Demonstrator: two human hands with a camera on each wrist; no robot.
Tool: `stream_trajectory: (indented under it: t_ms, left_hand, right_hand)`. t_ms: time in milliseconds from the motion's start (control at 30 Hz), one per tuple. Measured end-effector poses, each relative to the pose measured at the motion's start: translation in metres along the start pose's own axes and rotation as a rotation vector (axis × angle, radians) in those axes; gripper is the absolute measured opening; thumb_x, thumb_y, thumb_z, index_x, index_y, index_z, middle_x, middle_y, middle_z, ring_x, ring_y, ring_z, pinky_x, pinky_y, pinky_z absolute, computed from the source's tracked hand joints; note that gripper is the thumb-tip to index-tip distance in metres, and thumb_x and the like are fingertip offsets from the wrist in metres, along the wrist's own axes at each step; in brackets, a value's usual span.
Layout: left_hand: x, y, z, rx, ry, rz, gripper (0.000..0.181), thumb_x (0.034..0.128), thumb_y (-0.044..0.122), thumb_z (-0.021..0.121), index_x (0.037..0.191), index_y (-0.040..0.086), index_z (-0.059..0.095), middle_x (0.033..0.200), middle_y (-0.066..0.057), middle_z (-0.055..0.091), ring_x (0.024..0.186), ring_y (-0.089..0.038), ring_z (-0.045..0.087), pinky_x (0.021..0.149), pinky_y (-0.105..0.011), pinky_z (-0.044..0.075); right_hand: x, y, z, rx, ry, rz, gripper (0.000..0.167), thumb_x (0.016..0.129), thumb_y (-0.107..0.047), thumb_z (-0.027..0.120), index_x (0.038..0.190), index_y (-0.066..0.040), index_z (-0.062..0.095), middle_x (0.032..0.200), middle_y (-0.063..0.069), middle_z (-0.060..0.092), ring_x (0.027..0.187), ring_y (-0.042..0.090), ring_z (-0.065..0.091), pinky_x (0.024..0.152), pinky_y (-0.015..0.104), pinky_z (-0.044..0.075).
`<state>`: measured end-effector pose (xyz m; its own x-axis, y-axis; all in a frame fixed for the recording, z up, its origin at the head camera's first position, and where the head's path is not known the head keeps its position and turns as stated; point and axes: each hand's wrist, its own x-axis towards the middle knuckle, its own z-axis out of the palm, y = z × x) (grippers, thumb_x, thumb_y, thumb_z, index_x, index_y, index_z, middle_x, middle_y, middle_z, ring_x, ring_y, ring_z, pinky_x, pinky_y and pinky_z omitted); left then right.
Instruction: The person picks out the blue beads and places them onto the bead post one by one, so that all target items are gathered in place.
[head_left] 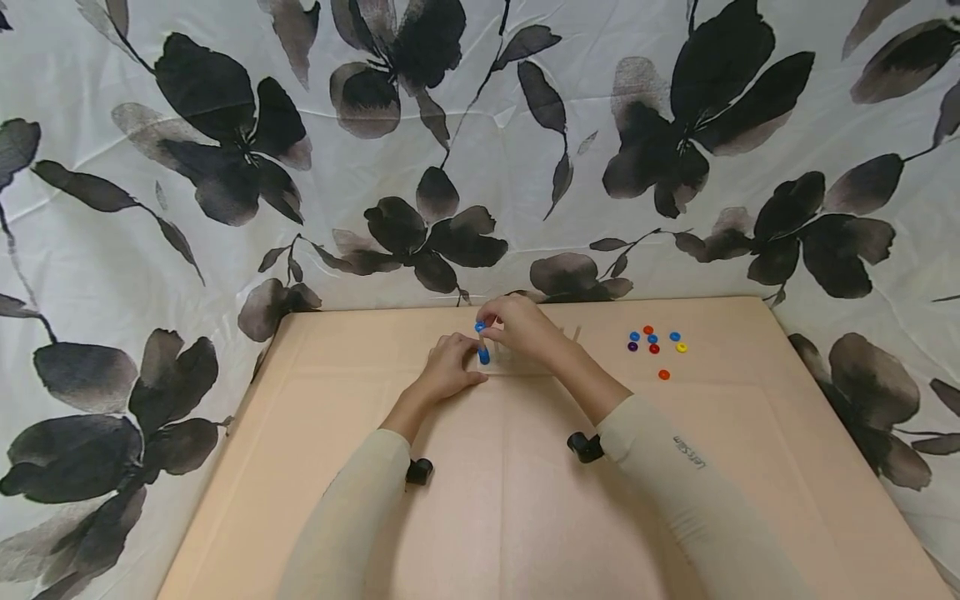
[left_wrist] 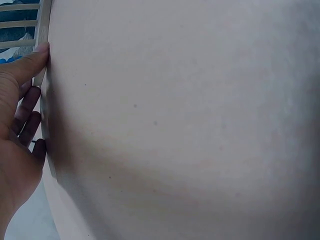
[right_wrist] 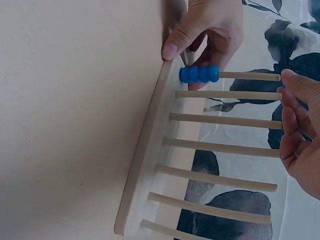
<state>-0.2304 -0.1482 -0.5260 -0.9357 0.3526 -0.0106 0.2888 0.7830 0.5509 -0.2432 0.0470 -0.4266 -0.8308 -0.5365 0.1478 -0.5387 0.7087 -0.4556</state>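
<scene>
A wooden peg rack (right_wrist: 145, 135) stands on the board, with a row of upright pegs along its base. My left hand (head_left: 450, 367) grips one end of the base, thumb on the near side and fingers behind. On the end peg (right_wrist: 250, 76) sits a stack of several blue beads (right_wrist: 199, 74), low against the base. At the top of that same peg, my right hand (head_left: 521, 327) pinches another blue bead (head_left: 480, 327) between thumb and fingers. In the right wrist view the fingers mostly hide this bead. The other pegs in sight are bare.
Loose beads lie to the right of the rack: an orange bead (head_left: 664, 375), a yellow bead (head_left: 682, 347), a purple bead (head_left: 633, 347) and several blue and red ones. Behind the board (head_left: 337, 400) hangs a flower-printed cloth (head_left: 525, 150).
</scene>
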Motion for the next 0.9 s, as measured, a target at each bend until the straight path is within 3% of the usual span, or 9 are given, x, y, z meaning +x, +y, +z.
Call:
stream_trajectory:
  t_ms: [900]
  left_hand:
    - [0.0012,0.0002,0.0005,0.027,0.007,0.008,0.057,0.0839,0.035,0.087,0.132,0.011,0.067,0.13,-0.007,0.06,0.13,-0.029,0.047,0.11,-0.051,0.037]
  right_hand:
    - [-0.0006,0.0026,0.0088,-0.059,0.003,0.021,0.018,0.091,-0.028,0.081,0.104,-0.015,0.077,0.097,-0.002,0.076,0.096,0.02,0.066,0.088,0.038,0.053]
